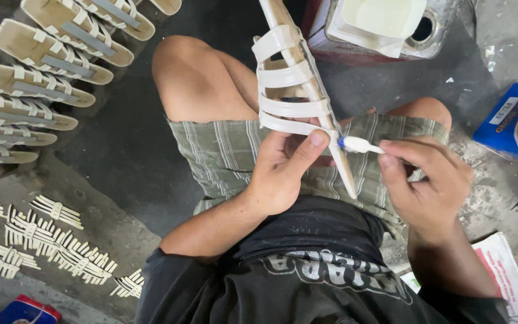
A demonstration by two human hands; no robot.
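My left hand (280, 171) grips a cream strappy sandal (295, 90) near its heel end, held on edge above my lap with the toe pointing away. Its white straps cross the sole in several bands. My right hand (430, 180) pinches a small brush with a white handle and blue collar (358, 144), and the tip touches the sandal's edge just beside my left thumb. I sit on the ground in checked green shorts and a black shirt.
A row of finished cream sandals (43, 66) lies at the upper left. Bundles of cut white straps (49, 237) lie on the floor at lower left. A metal can with a white container (385, 24) stands ahead. A blue box (517, 123) sits at right.
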